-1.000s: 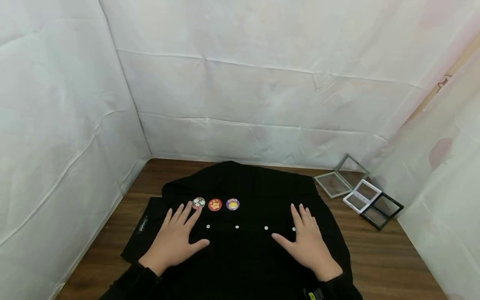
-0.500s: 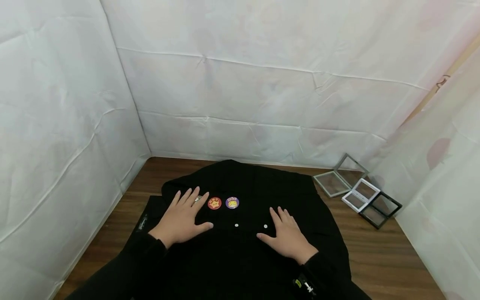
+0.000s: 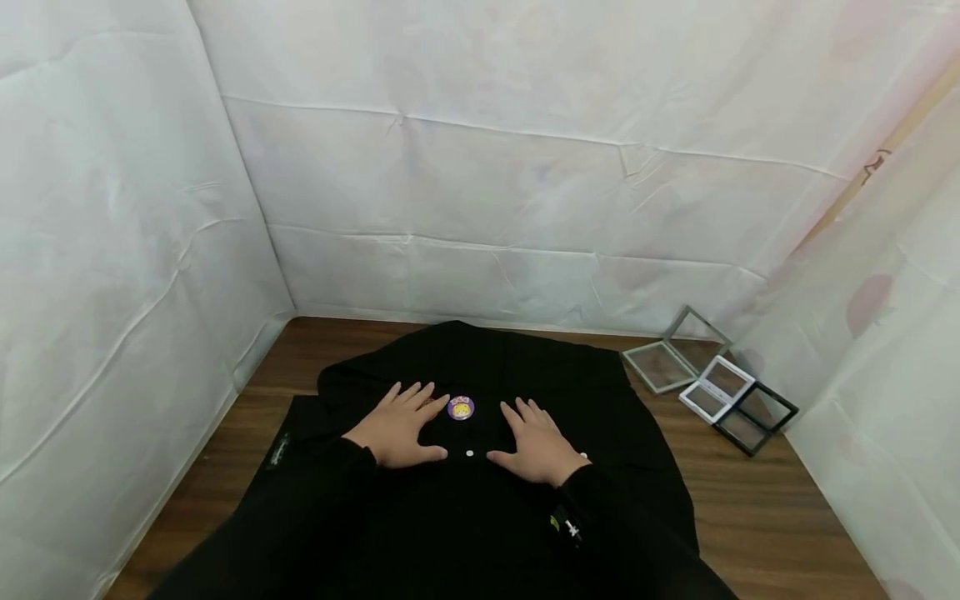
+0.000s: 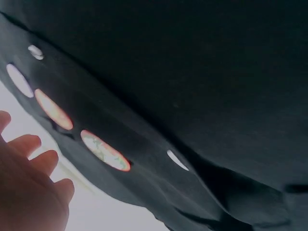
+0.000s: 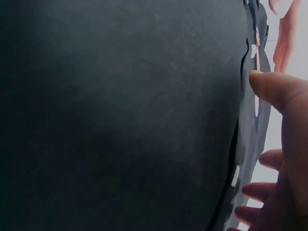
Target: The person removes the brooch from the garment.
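A black buttoned shirt [image 3: 480,517] lies spread on the table, with a row of white buttons [image 3: 470,453] across it. My left hand [image 3: 401,427], fingers spread and straight, is over the shirt left of the purple round badge [image 3: 461,407]. It covers most of the red badge and the third badge in the head view; the left wrist view shows the red badge [image 4: 54,109] and the patterned badge [image 4: 105,150]. My right hand [image 3: 536,443] is right of the purple badge, palm down with fingers extended. Neither hand grips anything.
At the table's right back stand several opened, hinged frames: a grey one [image 3: 660,367], a white one [image 3: 702,402] and a black one [image 3: 742,432]. Pale cloth walls [image 3: 480,283] enclose the wooden table [image 3: 787,517] at the back and both sides.
Both hands have moved inward toward each other over the shirt. The left hand now covers the patterned and red badges. The shirt and frames stay in place.
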Tool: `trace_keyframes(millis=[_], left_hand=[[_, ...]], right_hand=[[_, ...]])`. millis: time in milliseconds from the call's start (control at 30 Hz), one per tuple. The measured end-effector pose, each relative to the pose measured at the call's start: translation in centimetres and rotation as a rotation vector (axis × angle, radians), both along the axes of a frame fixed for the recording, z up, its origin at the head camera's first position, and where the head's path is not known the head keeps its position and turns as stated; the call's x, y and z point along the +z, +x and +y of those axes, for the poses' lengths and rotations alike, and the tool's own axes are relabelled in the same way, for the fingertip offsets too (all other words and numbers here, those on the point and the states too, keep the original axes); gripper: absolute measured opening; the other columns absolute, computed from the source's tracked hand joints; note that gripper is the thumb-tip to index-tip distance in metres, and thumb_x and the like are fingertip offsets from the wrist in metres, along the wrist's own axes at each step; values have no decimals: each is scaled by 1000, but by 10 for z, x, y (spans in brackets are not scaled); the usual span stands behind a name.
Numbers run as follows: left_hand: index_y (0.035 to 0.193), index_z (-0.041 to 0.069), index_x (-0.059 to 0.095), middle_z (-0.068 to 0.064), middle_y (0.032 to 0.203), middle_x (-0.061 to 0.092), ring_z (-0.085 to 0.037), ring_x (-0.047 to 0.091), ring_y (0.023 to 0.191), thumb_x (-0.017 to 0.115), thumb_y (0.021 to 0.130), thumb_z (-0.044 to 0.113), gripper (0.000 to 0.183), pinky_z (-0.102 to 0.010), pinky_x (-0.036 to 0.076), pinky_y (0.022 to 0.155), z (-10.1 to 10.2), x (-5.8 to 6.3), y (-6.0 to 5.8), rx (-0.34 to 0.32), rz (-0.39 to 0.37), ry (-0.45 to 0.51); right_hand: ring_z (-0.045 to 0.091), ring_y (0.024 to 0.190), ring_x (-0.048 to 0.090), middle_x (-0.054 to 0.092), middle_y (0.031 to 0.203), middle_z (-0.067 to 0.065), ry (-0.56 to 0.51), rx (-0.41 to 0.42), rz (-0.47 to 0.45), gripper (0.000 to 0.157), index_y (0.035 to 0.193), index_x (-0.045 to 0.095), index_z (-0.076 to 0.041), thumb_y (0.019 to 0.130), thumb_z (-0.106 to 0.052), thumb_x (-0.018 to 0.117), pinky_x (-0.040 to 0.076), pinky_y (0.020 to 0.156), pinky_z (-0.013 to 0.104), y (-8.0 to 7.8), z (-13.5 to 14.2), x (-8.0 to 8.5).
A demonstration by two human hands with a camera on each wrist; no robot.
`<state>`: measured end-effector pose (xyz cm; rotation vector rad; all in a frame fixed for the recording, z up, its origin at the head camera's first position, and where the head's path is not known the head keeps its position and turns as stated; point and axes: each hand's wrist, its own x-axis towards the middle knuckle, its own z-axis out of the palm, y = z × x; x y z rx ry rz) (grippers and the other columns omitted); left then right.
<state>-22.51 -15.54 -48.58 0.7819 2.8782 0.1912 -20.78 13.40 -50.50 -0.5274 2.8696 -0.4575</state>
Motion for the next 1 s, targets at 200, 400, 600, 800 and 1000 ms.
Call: trace_keyframes(millis=[200,400,600,800,1000], left_hand=[[163,27,35,-10,168,27,-34,21,155,58,91,73,89,-57,11,124,18,-9,-15,-4,-14,-40],[161,22,39,-14,167,29,-38,22,154,63,92,66,86,-59,11,123,27,-9,-23,8,-52,1],[162,26,38,-12,168,26,-36,21,154,63,89,71,89,-58,9,124,27,-16,-30,36,-79,-33],[161,27,38,-11,168,26,-36,21,154,64,89,71,89,-58,10,124,27,-21,-35,41,-106,-18],[162,26,38,-11,168,26,-36,21,154,65,88,70,90,-58,10,124,28,-20,-34,46,-111,-2]], right_hand=[[40,153,22,29,166,18,41,39,10,86,162,35,-15,96,-62,62,19,122,56,-12,-7,-2],[38,154,20,27,167,17,54,51,4,84,162,36,-16,96,-63,61,20,122,57,-16,-11,-4],[38,154,20,27,167,16,75,65,12,82,160,41,-15,97,-64,60,19,123,56,-17,-12,-6],[36,154,23,28,166,16,100,96,28,77,158,44,-13,99,-61,58,22,122,56,-15,-14,-5],[33,154,23,27,168,13,153,202,34,72,157,47,-16,100,-59,58,25,121,54,-10,-18,3]])
